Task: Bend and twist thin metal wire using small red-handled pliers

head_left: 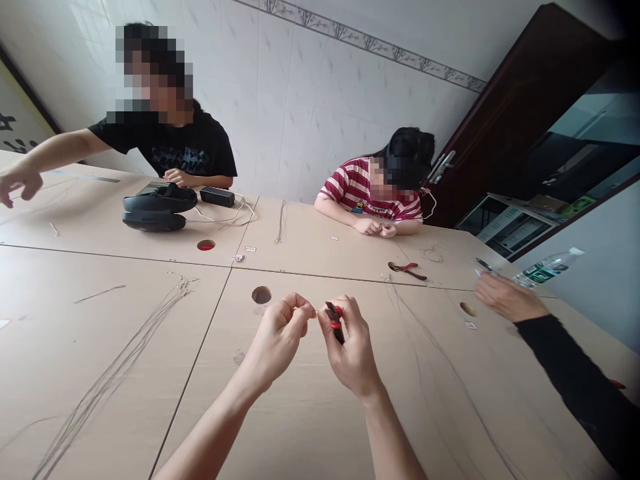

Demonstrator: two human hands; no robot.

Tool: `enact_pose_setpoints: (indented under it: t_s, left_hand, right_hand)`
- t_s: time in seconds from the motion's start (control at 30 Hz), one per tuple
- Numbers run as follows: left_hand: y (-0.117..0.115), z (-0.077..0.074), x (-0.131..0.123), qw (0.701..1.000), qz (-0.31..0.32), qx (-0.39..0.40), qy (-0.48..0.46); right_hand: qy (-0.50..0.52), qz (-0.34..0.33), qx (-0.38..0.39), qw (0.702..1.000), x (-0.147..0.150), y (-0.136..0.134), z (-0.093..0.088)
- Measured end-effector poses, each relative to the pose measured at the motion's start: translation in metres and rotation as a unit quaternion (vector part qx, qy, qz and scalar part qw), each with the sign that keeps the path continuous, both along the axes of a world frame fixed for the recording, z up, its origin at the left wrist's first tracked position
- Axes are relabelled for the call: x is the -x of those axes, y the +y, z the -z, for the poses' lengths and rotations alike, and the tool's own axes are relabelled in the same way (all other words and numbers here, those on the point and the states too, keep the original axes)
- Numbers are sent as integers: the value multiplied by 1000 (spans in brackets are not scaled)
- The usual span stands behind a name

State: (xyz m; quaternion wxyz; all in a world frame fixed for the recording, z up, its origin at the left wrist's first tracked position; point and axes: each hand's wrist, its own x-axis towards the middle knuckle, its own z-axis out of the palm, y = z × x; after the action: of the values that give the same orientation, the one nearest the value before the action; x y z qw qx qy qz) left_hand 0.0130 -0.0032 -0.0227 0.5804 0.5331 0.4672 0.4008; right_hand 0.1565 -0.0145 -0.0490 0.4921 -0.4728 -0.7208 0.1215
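Over the middle of the table, my left hand (281, 337) is closed in a pinch, thumb against forefinger. What it pinches is too small to make out. Close beside it, my right hand (354, 357) wraps round a pair of pliers (335, 320) with red-and-black handles, its jaws pointing up. The fingertips of both hands nearly meet, and a tiny pale bit shows between them. To the left lies a bundle of thin wires (145, 327) with small knotted ends. More thin wires (440, 350) run along the table on the right.
A second pair of pliers (407, 269) lies ahead on the light table (300, 427). Round holes (261, 295) pierce the tabletop. Beyond are a black headset (157, 207) and a black box (217, 196). Two people sit opposite; a black-sleeved arm (560, 360) reaches in near a bottle (547, 268).
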Motion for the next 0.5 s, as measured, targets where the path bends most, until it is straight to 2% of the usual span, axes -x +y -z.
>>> enact_pose_setpoints:
  t_s: [0.3,0.4,0.5]
  left_hand:
    - [2,0,-3,1000,-27,-6,-11]
    - [5,2,0,998,-60,-1,-12]
    - [11,6,4,993,-114,-2,-24]
  right_hand:
    - [22,7,9,1000,4,-1,1]
    - [43,30,27,998,4,0,3]
    - [17,68,29,997,4,2,7]
